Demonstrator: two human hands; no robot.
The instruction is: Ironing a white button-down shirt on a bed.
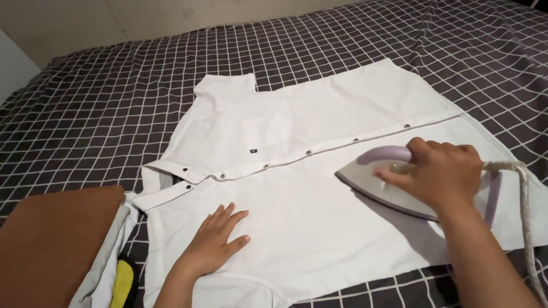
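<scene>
The right hand point(442, 174) was clamped around the handle of the iron point(394, 182), whose flat base rested on the lower front of the white shirt point(319, 188), spread buttoned-up on the checked bed point(85, 108). The left hand point(216, 239) lay flat and open on the cloth near the collar, holding nothing. The iron looked rigid and fairly heavy, best held by its handle; the shirt seemed light, soft and quick to bunch. A braided cord point(525, 205) trailed off to the right.
</scene>
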